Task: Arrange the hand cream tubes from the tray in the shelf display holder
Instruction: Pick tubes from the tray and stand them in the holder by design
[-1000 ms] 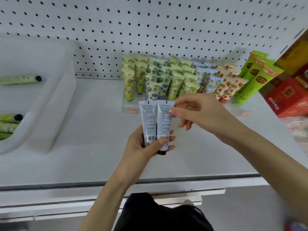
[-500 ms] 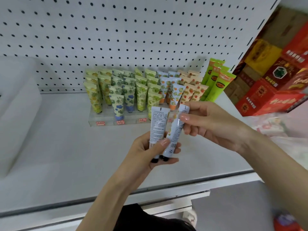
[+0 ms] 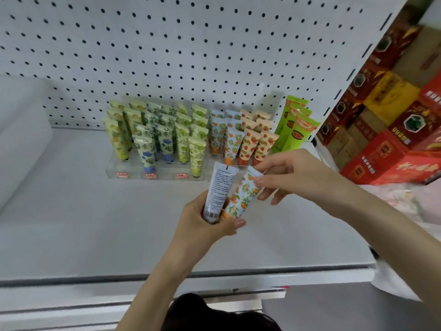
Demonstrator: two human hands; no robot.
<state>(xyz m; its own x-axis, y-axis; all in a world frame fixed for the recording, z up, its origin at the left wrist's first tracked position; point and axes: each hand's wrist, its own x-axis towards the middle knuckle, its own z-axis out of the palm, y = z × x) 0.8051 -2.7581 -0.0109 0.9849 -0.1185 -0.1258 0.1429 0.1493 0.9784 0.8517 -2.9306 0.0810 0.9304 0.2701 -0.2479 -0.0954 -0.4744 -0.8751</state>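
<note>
Clear plastic holder on the shelf stands nearly full of tubes, while our left hand grips two more in front and our right hand pinches the orange-flowered tube, neither yet placed.

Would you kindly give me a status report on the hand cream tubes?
Left hand grips white text-backed plastic tube and orange-fruit-print plastic tube at caps. Right hand pinches the print tube's top. Clear acrylic holder ahead, path open.

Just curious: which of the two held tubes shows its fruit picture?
The pale blue orange-print plastic tube, pinched by the right hand; the white-backed tube shows only text.
</note>
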